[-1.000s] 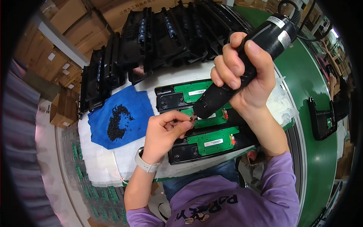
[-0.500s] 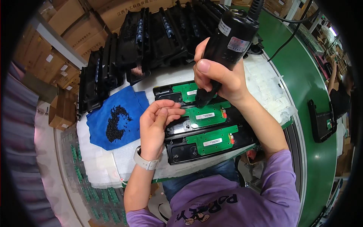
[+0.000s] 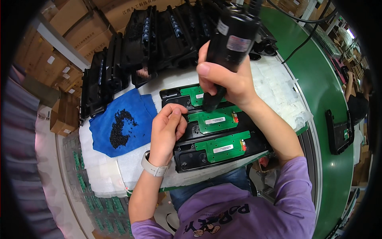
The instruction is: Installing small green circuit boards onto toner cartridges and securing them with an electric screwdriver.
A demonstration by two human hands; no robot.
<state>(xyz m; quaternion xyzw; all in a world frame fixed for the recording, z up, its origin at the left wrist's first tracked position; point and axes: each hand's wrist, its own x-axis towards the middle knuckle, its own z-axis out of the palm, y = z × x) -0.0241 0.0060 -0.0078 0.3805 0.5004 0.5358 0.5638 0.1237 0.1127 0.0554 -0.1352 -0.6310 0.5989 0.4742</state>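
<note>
Pointing nose-down at the middle green board [image 3: 207, 128], probably for a straight angle, the black driver [image 3: 230, 49] is clamped in the right hand [image 3: 235, 83], left hand [image 3: 167, 124] curled closed just left, tiny black bits [image 3: 117, 137] farther left, handy I guess.

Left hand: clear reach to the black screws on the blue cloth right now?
Likely yes. The left hand is beside the blue cloth, the black screws lie uncovered on it, and nothing visible stands between; the electric screwdriver in the right hand is off to the other side.
</note>
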